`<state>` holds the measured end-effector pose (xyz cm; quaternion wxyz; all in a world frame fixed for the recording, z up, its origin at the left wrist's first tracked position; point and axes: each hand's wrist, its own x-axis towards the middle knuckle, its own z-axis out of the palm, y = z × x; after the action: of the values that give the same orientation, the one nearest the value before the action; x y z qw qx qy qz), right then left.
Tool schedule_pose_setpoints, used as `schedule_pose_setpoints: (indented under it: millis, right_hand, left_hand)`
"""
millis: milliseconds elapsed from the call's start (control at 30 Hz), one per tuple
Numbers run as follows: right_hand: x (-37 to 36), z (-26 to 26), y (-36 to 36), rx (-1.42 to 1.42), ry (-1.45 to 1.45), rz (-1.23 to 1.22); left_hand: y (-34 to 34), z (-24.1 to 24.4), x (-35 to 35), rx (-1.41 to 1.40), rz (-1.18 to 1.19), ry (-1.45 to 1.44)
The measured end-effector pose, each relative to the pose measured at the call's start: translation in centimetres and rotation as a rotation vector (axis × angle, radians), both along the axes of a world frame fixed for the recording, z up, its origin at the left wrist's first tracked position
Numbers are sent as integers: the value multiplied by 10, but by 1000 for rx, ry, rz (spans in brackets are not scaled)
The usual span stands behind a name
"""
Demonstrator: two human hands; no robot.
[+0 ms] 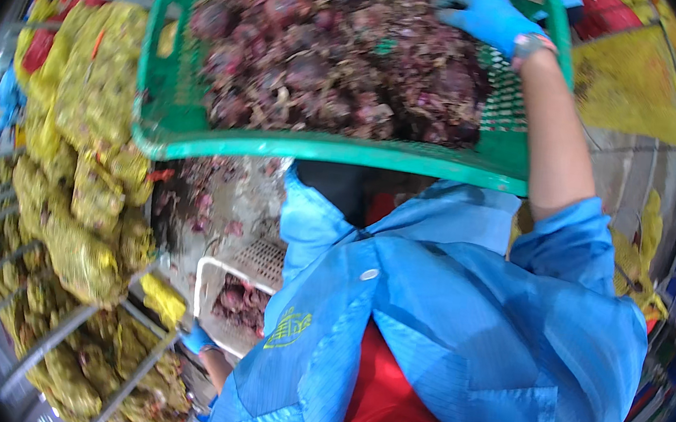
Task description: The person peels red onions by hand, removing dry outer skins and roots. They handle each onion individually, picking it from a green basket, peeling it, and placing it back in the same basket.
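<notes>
A green plastic crate [332, 153] stands in front of me, with many red onions [307, 71] and loose dry skins in it. My right hand [485, 16], in a blue glove, is over the skins near the crate's far right corner; its fingers are slightly bent, and no onion shows in them. Low on the left, my left hand [196, 337], also in a blue glove, is beside the rim of a white plastic crate [198, 295] that holds some red onions [240, 303]. Whether it grips anything is too small to tell.
Yellow mesh sacks of onions [103, 78] are piled on the left, by a metal rack [64, 333]. Onion skins [205, 196] lie on the floor below the green crate. On the right are a yellow mesh sack [630, 85] and another yellow net [635, 263].
</notes>
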<state>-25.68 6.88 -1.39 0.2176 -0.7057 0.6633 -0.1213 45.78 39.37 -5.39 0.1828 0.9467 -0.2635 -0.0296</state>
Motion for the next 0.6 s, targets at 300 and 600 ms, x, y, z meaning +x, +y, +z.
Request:
schedule_pose_setpoints:
  millis: [300,600]
  right_hand:
    - [-12,21,5,-97,-10,-162]
    - [7,26,0,-178,118,-211]
  left_hand:
    - [-306,125,-349,-285,-1603,213]
    - [-339,-35,-586,599,-2519,-404]
